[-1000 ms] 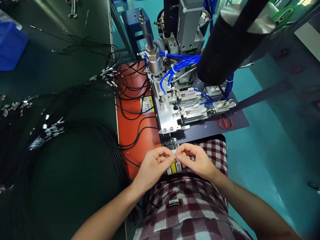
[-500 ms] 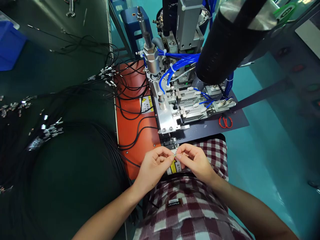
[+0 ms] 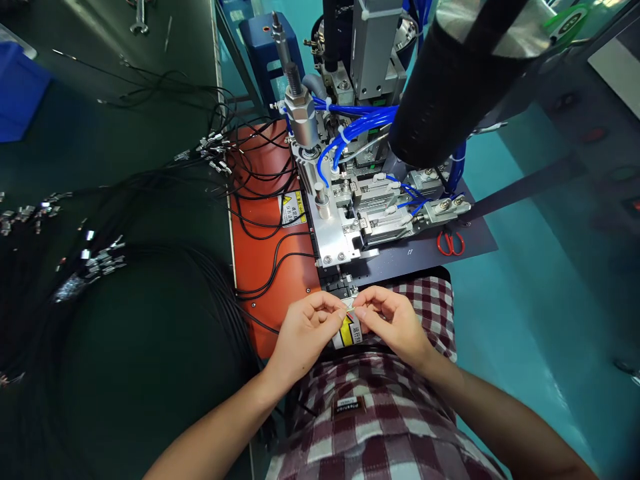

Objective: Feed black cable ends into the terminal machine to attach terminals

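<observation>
Thin coloured wires (image 3: 351,310), pale green or white and reddish, show between my fingertips. My left hand (image 3: 311,331) is closed in a pinch of thumb and forefinger at their left end. My right hand (image 3: 393,325) pinches them from the right, its fingertips a small gap away from the left ones. Under the hands lies a yellow and white warning label (image 3: 348,335). A black cable (image 3: 260,323) runs over the orange machine base (image 3: 273,280) toward my left wrist; whether the wires belong to it is hidden. Just beyond my fingers sits the machine's metal front block (image 3: 345,288).
Metal cylinders and blue air hoses (image 3: 367,123) rise ahead, with a large black cylinder (image 3: 450,93) overhead at right. Red-handled scissors (image 3: 451,244) lie on the grey plate. On the dark table at left are bundles of black cables with metal connectors (image 3: 103,259), a wrench (image 3: 140,19) and a blue bin (image 3: 20,90).
My fingertips have drawn slightly apart, and more of the coloured wires shows between them. The hands otherwise keep their place, and the view has shifted a touch.
</observation>
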The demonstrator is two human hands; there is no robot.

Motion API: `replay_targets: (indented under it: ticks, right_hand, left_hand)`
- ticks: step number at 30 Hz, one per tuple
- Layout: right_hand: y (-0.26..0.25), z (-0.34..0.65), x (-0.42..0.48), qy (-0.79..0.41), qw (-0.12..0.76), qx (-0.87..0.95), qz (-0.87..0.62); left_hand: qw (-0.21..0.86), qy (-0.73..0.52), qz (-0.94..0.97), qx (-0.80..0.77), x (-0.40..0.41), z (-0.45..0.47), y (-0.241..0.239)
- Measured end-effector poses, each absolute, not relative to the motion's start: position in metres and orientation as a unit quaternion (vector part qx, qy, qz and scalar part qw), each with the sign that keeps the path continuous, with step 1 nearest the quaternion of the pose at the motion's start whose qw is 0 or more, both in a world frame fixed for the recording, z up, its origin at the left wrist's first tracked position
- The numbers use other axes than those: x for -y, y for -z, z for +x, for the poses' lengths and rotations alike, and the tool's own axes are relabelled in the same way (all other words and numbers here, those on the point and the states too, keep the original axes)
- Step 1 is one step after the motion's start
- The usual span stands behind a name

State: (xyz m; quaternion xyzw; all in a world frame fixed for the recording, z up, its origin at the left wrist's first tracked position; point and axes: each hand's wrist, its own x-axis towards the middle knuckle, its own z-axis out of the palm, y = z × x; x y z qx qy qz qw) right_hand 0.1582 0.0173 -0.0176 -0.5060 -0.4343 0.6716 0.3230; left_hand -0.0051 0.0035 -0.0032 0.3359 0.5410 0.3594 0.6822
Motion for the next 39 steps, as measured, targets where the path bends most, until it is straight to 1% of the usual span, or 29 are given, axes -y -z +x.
replay_targets:
  ticks: [11, 22, 30, 35, 39]
  right_hand:
    - [0.021, 0.152, -0.015, -0.726, 0.338, 0.347, -0.488]
    - [0.015, 0.15, -0.016, -0.701, 0.328, 0.374, -0.511]
    - [0.014, 0.145, -0.015, -0.691, 0.336, 0.37, -0.522]
    - [0.015, 0.15, -0.015, -0.662, 0.326, 0.429, -0.521]
    - [0.02, 0.152, -0.013, -0.616, 0.326, 0.481, -0.532]
  left_hand:
    - [0.683, -0.385, 0.315, -0.534, 0.001, -0.005, 0.011]
    - [0.654, -0.375, 0.341, -0.562, 0.001, -0.003, 0.005]
    - [0.667, -0.382, 0.323, -0.552, 0.003, -0.003, 0.011]
    - [0.668, -0.377, 0.325, -0.554, 0.003, -0.003, 0.01]
    - [0.664, -0.37, 0.33, -0.559, 0.002, -0.003, 0.011]
